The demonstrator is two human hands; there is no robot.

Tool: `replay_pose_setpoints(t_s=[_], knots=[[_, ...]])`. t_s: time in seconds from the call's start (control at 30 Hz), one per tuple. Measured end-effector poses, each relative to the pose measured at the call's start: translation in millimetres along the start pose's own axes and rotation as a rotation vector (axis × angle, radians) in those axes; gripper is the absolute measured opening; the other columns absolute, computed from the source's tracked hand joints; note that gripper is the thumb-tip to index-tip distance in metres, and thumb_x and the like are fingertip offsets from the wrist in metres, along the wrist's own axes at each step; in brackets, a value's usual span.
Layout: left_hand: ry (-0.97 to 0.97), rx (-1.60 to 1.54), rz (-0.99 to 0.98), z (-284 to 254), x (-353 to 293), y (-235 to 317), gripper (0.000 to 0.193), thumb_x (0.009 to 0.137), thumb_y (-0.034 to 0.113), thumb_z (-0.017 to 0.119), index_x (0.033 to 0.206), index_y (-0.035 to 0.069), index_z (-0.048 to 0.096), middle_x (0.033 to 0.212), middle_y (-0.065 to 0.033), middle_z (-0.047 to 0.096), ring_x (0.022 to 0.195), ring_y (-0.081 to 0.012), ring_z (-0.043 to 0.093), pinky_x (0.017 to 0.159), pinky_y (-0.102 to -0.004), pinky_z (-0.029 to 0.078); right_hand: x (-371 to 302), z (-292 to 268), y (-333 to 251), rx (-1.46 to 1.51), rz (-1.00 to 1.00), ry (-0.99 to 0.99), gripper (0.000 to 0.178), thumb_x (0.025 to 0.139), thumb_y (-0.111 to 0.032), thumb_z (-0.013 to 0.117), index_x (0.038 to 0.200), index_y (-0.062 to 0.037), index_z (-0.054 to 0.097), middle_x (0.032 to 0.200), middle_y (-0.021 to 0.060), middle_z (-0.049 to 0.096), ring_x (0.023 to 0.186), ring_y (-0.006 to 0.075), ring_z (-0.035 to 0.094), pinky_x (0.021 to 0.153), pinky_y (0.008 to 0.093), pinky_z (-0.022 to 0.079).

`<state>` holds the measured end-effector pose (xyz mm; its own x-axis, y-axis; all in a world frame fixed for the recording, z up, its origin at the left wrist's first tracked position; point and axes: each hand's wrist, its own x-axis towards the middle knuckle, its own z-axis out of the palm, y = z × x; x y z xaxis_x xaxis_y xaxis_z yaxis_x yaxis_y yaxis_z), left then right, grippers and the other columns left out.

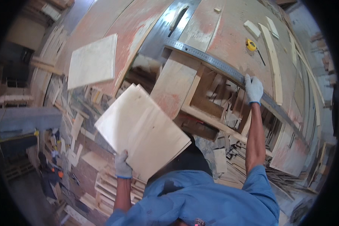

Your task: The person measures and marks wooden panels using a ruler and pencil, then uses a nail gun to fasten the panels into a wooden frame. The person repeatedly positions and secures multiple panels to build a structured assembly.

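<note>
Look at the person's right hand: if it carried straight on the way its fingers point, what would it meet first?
The right hand already rests on the long metal straightedge. Beyond that, probably the reddish table board, then perhaps the yellow tape measure; depth is unclear.

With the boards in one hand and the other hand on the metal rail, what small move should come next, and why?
Probably bring the stack of thin boards up onto the table. The left hand holds it by one corner, off the table, above scrap wood, and the right hand rests on the metal rail.

Head-worn fisheye, steeply downward, close.
</note>
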<state>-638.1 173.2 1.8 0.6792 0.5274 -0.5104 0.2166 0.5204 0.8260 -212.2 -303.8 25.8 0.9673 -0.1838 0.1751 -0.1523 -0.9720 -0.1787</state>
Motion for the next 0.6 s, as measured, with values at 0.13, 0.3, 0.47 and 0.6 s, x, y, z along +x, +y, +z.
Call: replay_pose_setpoints(t_s=[0.13,0.3,0.47,0.6], knots=[[-0.082,-0.089,-0.178,37,5,19,0.024,0.090,0.009,0.054,0.109,-0.005,0.062,0.094,-0.0075,0.066,0.091,-0.0164,0.065,0.082,-0.0338,0.055,-50,-24,-12,-0.011,-0.007,-0.133,0.046,0.091,-0.047,0.057,0.095,-0.0032,0.070,0.098,0.0198,0.069,0.096,0.0370,0.063,0.087,0.0464,0.047],[-0.100,-0.148,-0.207,45,27,-20,0.027,0.092,0.013,0.057,0.112,-0.004,0.061,0.098,-0.0072,0.065,0.091,-0.0168,0.065,0.080,-0.0340,0.056,-160,-42,-111,0.383,-0.469,-0.065,0.031,0.086,-0.028,0.067,0.108,-0.0057,0.068,0.106,0.0148,0.067,0.102,0.0319,0.061,0.091,0.0425,0.048],[-0.007,-0.367,-0.236,76,23,-23,0.031,0.094,0.016,0.056,0.120,0.000,0.058,0.106,-0.0074,0.063,0.093,-0.0178,0.063,0.080,-0.0352,0.054,-235,15,-148,0.522,-0.343,-0.649,0.044,0.087,-0.034,0.062,0.115,0.0002,0.063,0.106,0.0247,0.065,0.101,0.0395,0.062,0.088,0.0438,0.048],[0.108,-0.322,0.011,76,26,-39,0.036,0.094,0.018,0.054,0.126,-0.001,0.055,0.113,-0.0090,0.061,0.101,-0.0179,0.061,0.087,-0.0330,0.050,-241,12,-157,0.550,-0.216,-0.645,0.045,0.089,-0.032,0.062,0.121,0.0002,0.061,0.107,0.0242,0.065,0.102,0.0377,0.062,0.090,0.0410,0.048]])
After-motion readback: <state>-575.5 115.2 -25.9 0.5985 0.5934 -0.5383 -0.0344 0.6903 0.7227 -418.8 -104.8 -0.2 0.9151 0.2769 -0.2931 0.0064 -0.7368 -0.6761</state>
